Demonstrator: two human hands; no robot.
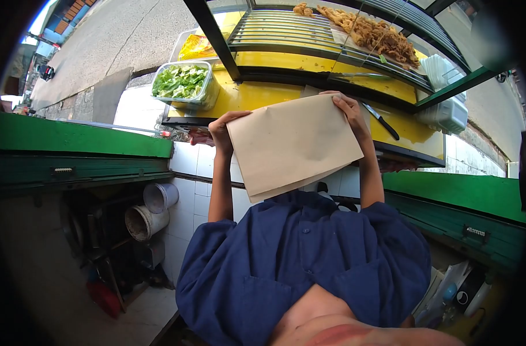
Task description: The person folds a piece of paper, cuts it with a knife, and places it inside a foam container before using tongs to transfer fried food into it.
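White wall tiles [185, 158] are lining the space below the fingers, and green ledges [90, 137] are running out to both sides. Nearest, a navy shirt [303, 248] is filling the view, with both forearms reaching away from it. Beyond it, brown paper [295, 144] is hanging between the two hands, its lower edge showing more than one layer; whether it is folded or doubled sheets, I cannot tell. The left fingers [231, 117] are grasping its left upper corner, and the right fingers [342, 102] are pinching its right upper part. Holding the paper spread looks like the step in hand; any move from here would call for an even grip at both sides, so the layers are not slipping apart.

Past the fingers, the yellow table [248, 95] is carrying a knife [384, 123] just beside the right fingers and a tub of cut greens [182, 81] beyond the left ones. Farther off, a wire rack [274, 32] is bearing fried pieces [372, 36], pale boxes [450, 115] are standing to its right, and pavement [124, 37] is stretching away.
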